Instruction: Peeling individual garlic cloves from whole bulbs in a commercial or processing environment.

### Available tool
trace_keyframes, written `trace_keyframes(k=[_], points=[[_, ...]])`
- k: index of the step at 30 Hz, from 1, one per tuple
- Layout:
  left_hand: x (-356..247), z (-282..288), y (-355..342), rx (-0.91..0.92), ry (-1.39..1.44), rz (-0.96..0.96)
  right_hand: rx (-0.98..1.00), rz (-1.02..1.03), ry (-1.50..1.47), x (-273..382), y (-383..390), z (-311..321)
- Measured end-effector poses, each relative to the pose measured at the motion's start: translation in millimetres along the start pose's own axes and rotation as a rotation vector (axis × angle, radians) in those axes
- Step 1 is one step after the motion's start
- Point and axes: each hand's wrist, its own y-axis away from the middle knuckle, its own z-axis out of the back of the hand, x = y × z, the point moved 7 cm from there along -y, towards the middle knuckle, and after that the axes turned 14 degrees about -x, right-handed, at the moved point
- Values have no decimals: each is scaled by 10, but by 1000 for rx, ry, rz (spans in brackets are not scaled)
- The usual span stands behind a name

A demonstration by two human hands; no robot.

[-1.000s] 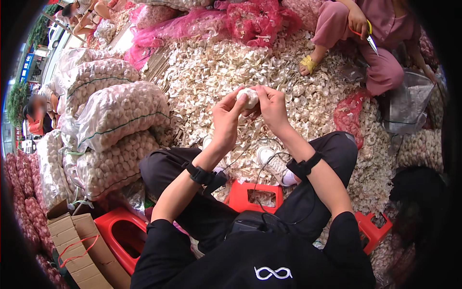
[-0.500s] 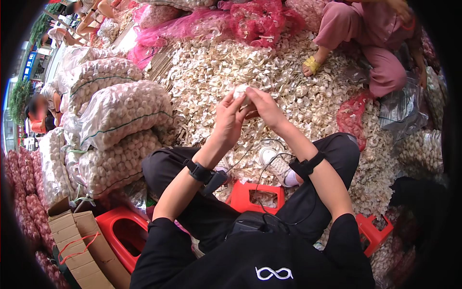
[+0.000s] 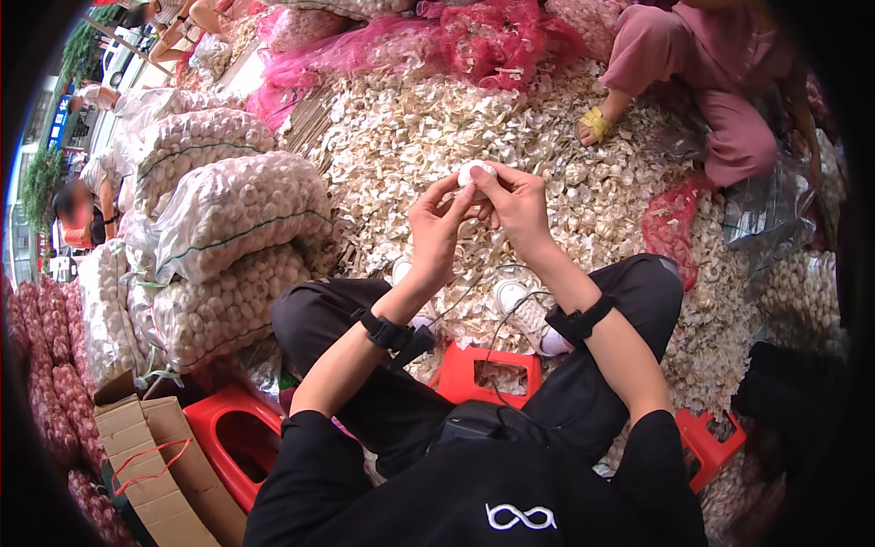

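A white garlic bulb (image 3: 473,172) is held up between both my hands, above a wide heap of pale garlic skins (image 3: 392,137). My left hand (image 3: 436,219) grips it from the left with bent fingers. From the other side my right hand (image 3: 518,205) closes on it, the thumb pressed against its face. Some fingertips are hidden behind the bulb and the hands. Black straps with small devices are round both my wrists.
Clear sacks of garlic (image 3: 241,214) are stacked at my left, near a cardboard box (image 3: 150,465) and a red plastic stool (image 3: 205,428). Pink netting (image 3: 355,59) lies at the far side. A person in pink trousers (image 3: 652,50) sits at far right. Another red stool (image 3: 492,360) is between my legs.
My right hand has turned, its thumb now lying across the front of the bulb. More of the bulb's white surface shows. Both hands remain at nearly the same place.
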Motion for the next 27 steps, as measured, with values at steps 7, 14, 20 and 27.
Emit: trace_keyframes(k=[7, 14, 20, 27], points=[[-130, -135, 92, 107, 88, -12, -30, 150, 71, 141, -59, 105], [-107, -129, -4, 168, 289, 149, -85, 239, 419, 62, -135, 124], [7, 114, -86, -35, 60, 142, 172, 13, 137, -164, -7, -107], [139, 192, -94, 93, 161, 313, 221, -43, 59, -112, -12, -163]])
